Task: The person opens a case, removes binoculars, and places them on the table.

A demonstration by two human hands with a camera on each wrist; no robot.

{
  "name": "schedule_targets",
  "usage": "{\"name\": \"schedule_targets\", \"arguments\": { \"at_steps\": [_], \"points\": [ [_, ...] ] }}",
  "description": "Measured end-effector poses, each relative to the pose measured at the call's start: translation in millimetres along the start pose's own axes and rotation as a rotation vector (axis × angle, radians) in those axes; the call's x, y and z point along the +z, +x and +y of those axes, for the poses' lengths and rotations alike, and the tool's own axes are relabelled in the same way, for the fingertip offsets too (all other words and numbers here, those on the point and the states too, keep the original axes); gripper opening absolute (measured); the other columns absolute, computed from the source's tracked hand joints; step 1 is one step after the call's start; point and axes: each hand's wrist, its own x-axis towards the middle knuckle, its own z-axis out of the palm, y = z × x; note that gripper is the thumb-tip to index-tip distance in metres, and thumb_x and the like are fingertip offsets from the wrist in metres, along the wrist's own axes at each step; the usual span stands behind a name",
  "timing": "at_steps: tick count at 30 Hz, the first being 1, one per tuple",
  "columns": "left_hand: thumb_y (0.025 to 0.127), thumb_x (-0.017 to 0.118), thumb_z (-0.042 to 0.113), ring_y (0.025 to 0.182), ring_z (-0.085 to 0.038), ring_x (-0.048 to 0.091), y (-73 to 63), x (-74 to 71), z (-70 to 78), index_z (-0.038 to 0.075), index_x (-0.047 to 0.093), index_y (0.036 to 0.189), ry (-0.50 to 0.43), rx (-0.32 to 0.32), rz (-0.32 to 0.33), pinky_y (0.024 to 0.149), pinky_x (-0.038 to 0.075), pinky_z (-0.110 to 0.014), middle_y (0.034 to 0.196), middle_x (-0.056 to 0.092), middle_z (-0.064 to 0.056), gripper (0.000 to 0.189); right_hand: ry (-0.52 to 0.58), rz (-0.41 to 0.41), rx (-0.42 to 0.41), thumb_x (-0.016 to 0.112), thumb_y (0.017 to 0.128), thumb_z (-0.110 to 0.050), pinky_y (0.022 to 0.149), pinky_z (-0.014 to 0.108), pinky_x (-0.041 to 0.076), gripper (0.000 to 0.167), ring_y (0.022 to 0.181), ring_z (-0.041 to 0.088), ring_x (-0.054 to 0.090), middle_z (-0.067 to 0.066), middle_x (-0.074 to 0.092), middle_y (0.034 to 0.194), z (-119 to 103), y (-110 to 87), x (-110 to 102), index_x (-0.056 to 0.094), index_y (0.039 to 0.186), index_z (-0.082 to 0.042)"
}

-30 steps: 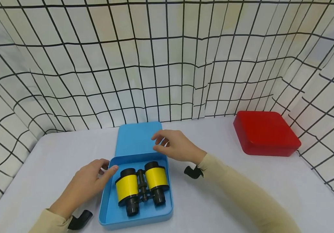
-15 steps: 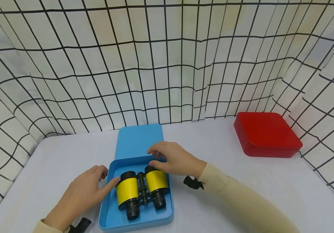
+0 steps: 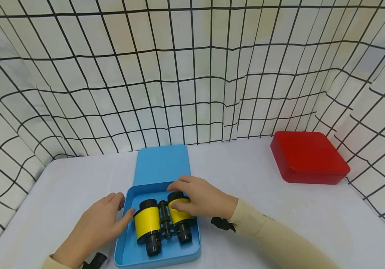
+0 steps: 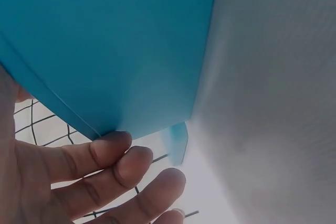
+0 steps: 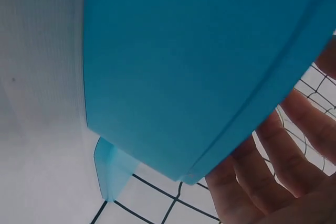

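Note:
Yellow and black binoculars [image 3: 146, 220] lie inside an uncovered blue case [image 3: 158, 260], eyepieces towards me. My left hand [image 3: 96, 222] is at the case's left rim, with its thumb stretched over the edge towards the left barrel. In the left wrist view, the fingertips [image 4: 118, 142] are at the outer corner of the case wall, loosely bent. Over the right barrel hovers my right hand [image 3: 200, 196], its thumb in front of the yellow part. The right wrist view has its fingers [image 5: 286, 156] extended beside the case wall; whether they touch the binoculars is hidden.
The blue lid [image 3: 162, 164] lies folded back behind the case. A closed red case [image 3: 310, 155] sits at the far right of the white tabletop [image 3: 246, 168]. A white wall with a black grid [image 3: 192, 74] encloses the back and sides.
My right hand has come down and nearer, from above the lid's edge to the right barrel. My left hand has shifted slightly downward in view at the case's left rim.

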Motion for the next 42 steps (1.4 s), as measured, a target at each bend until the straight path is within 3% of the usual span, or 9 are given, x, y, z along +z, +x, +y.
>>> {"name": "schedule_targets", "arguments": {
  "at_steps": [8,15,21,30,42],
  "points": [
    [0.09,0.072,0.034,0.066,-0.013,0.046,-0.5,2.2,-0.1,0.009,0.06,0.096,0.045,0.038,0.018,0.057,0.043,-0.029,0.075,0.053,0.0,0.028,-0.131,0.022,-0.021,0.067,0.099,-0.047,0.087,0.019,0.055,0.049,0.105,0.012,0.06,0.001,0.067,0.127,-9,-6.9,12,0.063,0.136,-0.016],
    [0.089,0.071,0.029,0.066,-0.014,0.045,-1.8,3.2,-1.6,0.008,0.059,0.096,0.053,0.048,0.017,0.057,0.042,-0.028,0.073,0.05,0.0,0.025,-0.193,0.031,-0.038,0.066,0.093,-0.063,0.095,0.023,0.053,0.06,0.115,0.015,0.057,-0.001,0.064,0.127,-15,-7.9,22,0.063,0.136,-0.019],
    [0.089,0.07,0.027,0.065,-0.013,0.042,-4.2,3.6,-4.8,0.01,0.056,0.092,0.043,0.073,0.032,0.055,0.036,-0.027,0.071,0.044,0.001,0.022,-0.235,0.004,-0.074,0.064,0.092,-0.068,0.104,0.029,0.051,0.067,0.121,0.017,0.053,-0.002,0.064,0.129,-17,-6.5,27,0.06,0.138,-0.02],
    [0.09,0.068,0.024,0.064,-0.015,0.04,0.4,-0.5,-3.4,0.007,0.058,0.092,0.039,0.125,0.071,0.056,0.034,-0.027,0.068,0.043,0.0,0.02,-0.308,0.002,-0.056,0.065,0.086,-0.076,0.104,0.036,0.05,0.076,0.125,0.019,0.05,-0.002,0.062,0.132,-19,-5.4,25,0.06,0.139,-0.022],
    [0.092,0.064,0.023,0.064,-0.015,0.04,-0.7,-1.7,-7.3,0.007,0.055,0.09,0.054,0.175,0.098,0.059,0.033,-0.027,0.067,0.039,-0.001,0.019,-0.489,0.026,-0.083,0.064,0.071,-0.091,0.1,0.041,0.046,0.1,0.118,0.021,0.047,0.0,0.056,0.128,-28,0.8,35,0.058,0.141,-0.019]
  ]
}}
